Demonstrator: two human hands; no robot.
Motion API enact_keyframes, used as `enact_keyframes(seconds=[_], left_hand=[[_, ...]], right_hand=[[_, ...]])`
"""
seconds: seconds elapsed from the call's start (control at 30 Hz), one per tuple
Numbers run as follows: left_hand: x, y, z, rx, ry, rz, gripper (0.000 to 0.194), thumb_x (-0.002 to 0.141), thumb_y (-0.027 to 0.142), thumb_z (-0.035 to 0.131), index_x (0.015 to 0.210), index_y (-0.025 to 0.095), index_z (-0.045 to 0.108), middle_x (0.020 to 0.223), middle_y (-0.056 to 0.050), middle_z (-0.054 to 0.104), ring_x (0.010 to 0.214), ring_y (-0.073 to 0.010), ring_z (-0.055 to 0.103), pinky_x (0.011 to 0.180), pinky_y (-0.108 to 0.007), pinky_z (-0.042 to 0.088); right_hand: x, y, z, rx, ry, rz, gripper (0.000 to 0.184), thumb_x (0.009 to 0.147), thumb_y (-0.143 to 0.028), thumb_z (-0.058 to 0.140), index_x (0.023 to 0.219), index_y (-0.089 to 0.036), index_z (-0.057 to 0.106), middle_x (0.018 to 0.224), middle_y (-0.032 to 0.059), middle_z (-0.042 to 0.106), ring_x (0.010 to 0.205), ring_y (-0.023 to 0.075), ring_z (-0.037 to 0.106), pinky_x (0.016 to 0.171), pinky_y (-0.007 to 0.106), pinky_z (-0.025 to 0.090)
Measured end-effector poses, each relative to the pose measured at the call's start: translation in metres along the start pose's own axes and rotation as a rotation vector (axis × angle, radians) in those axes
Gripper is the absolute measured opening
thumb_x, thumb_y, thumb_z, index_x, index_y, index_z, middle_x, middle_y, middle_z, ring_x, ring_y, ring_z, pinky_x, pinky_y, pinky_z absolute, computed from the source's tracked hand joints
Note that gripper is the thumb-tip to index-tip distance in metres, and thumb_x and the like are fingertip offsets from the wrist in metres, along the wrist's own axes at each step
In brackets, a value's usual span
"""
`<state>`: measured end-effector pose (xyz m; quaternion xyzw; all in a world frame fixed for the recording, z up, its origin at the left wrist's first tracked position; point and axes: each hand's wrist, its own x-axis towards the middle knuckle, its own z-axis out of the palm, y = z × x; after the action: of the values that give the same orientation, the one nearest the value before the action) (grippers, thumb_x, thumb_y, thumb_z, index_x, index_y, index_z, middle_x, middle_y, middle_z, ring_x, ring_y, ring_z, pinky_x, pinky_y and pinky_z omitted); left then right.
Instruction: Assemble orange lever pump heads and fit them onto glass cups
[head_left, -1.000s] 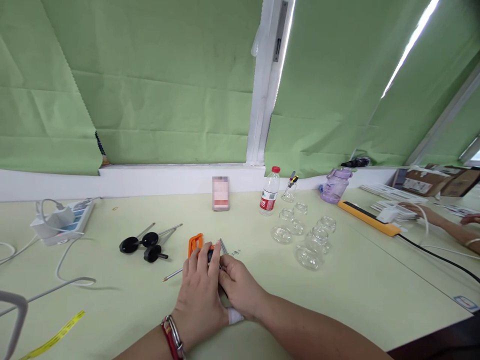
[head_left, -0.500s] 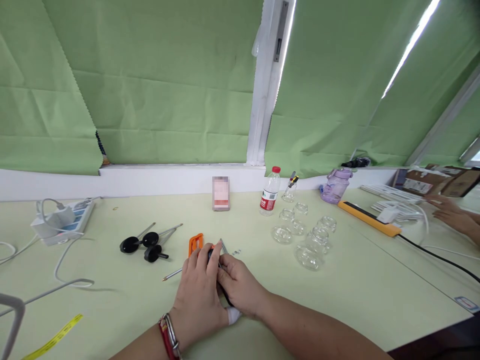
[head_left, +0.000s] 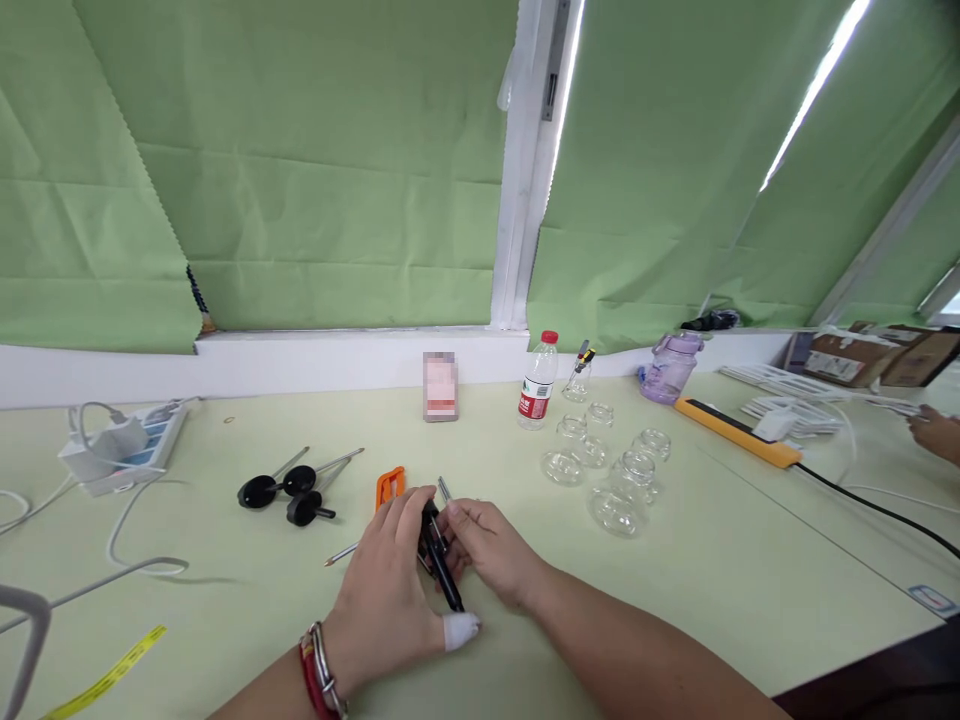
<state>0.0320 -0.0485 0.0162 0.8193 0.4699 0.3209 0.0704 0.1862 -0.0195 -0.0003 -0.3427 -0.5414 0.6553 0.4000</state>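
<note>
My left hand point(head_left: 390, 590) and my right hand point(head_left: 491, 550) meet at the middle of the pale green table point(head_left: 675, 600). Between them they grip a small black device point(head_left: 439, 560), tilted on its edge. My left thumb wears a white bandage and the wrist has red and metal bangles. An orange plastic piece point(head_left: 390, 485) lies just beyond my left fingers. A thin metal rod point(head_left: 341, 552) lies to the left of my left hand.
Three black-knobbed tools point(head_left: 289, 490) lie at left, a power strip point(head_left: 124, 445) with cables farther left. Several clear glass jars point(head_left: 607, 470), a water bottle point(head_left: 538, 382) and a purple bottle point(head_left: 670, 368) stand at right. Another person's hand point(head_left: 934, 432) is at the far right.
The black device has been turned up on edge between my hands and drawn slightly toward me. The other person's hand at far right has pulled back.
</note>
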Motion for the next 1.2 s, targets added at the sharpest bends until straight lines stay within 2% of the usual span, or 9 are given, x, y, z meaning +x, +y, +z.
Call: enact_keyframes(seconds=[0.13, 0.27, 0.4, 0.53, 0.63, 0.8, 1.03, 1.2], left_hand=[[0.003, -0.003, -0.009, -0.070, -0.050, -0.075, 0.105, 0.049, 0.050, 0.076, 0.135, 0.017, 0.026, 0.127, -0.019, 0.048, 0.114, -0.0380, 0.049, 0.091, -0.054, 0.043], [0.008, 0.000, -0.022, -0.286, -0.179, -0.165, 0.095, 0.058, 0.043, 0.074, 0.135, 0.020, 0.024, 0.116, -0.015, 0.057, 0.105, -0.0316, 0.057, 0.087, -0.047, 0.047], [0.012, 0.002, -0.034, -0.498, -0.286, -0.286, 0.082, 0.063, 0.039, 0.072, 0.131, 0.021, 0.030, 0.112, -0.012, 0.060, 0.101, -0.0283, 0.059, 0.087, -0.044, 0.047], [0.014, -0.001, -0.045, -0.710, -0.379, -0.383, 0.059, 0.069, 0.039, 0.062, 0.122, 0.023, 0.042, 0.100, -0.008, 0.063, 0.095, -0.0271, 0.058, 0.079, -0.040, 0.048], [0.014, -0.004, -0.050, -0.883, -0.463, -0.461, 0.048, 0.073, 0.041, 0.055, 0.117, 0.024, 0.046, 0.091, -0.006, 0.062, 0.088, -0.0244, 0.057, 0.069, -0.034, 0.046], [0.012, -0.010, -0.046, -1.147, -0.601, -0.608, 0.044, 0.077, 0.041, 0.053, 0.116, 0.023, 0.043, 0.084, -0.002, 0.060, 0.071, -0.0189, 0.059, 0.062, -0.028, 0.041], [0.011, -0.018, -0.031, -1.259, -0.637, -0.726, 0.049, 0.070, 0.050, 0.056, 0.107, 0.020, 0.046, 0.075, -0.004, 0.061, 0.063, -0.0223, 0.062, 0.051, -0.026, 0.037], [0.013, -0.022, -0.027, -1.277, -0.643, -0.760, 0.047, 0.073, 0.054, 0.054, 0.104, 0.019, 0.048, 0.072, -0.005, 0.063, 0.060, -0.0231, 0.063, 0.049, -0.027, 0.037]], right_hand=[[0.007, -0.004, -0.018, -0.065, 0.151, -0.048, 0.049, 0.080, -0.064, 0.047, 0.082, -0.015, 0.052, 0.057, -0.0020, 0.057, 0.037, 0.0085, 0.048, 0.039, 0.021, 0.036], [0.013, -0.007, -0.039, -0.149, 0.319, -0.089, 0.036, 0.085, -0.050, 0.044, 0.082, -0.015, 0.053, 0.062, -0.0022, 0.056, 0.039, 0.0060, 0.042, 0.039, 0.020, 0.031], [0.019, -0.006, -0.055, -0.440, 0.423, -0.083, 0.027, 0.085, -0.038, 0.040, 0.082, -0.016, 0.055, 0.069, -0.0008, 0.055, 0.047, 0.0077, 0.042, 0.045, 0.021, 0.033], [0.023, 0.002, -0.063, -0.592, 0.428, -0.073, 0.017, 0.079, -0.030, 0.051, 0.076, -0.016, 0.060, 0.070, 0.0013, 0.058, 0.060, 0.0121, 0.049, 0.057, 0.025, 0.039], [0.024, 0.010, -0.064, -0.685, 0.408, -0.055, 0.013, 0.076, -0.024, 0.055, 0.079, -0.017, 0.064, 0.077, 0.0033, 0.062, 0.067, 0.0142, 0.053, 0.063, 0.027, 0.041], [0.026, 0.015, -0.067, -0.861, 0.387, -0.048, 0.012, 0.070, -0.016, 0.060, 0.079, -0.019, 0.068, 0.091, 0.0044, 0.062, 0.075, 0.0149, 0.055, 0.070, 0.027, 0.042], [0.028, 0.012, -0.069, -1.007, 0.348, -0.020, 0.008, 0.072, -0.018, 0.061, 0.076, -0.019, 0.068, 0.090, 0.0042, 0.062, 0.077, 0.0151, 0.056, 0.069, 0.026, 0.040], [0.027, 0.009, -0.068, -1.040, 0.340, -0.004, 0.007, 0.073, -0.018, 0.060, 0.073, -0.018, 0.067, 0.090, 0.0046, 0.063, 0.078, 0.0148, 0.057, 0.067, 0.024, 0.040]])
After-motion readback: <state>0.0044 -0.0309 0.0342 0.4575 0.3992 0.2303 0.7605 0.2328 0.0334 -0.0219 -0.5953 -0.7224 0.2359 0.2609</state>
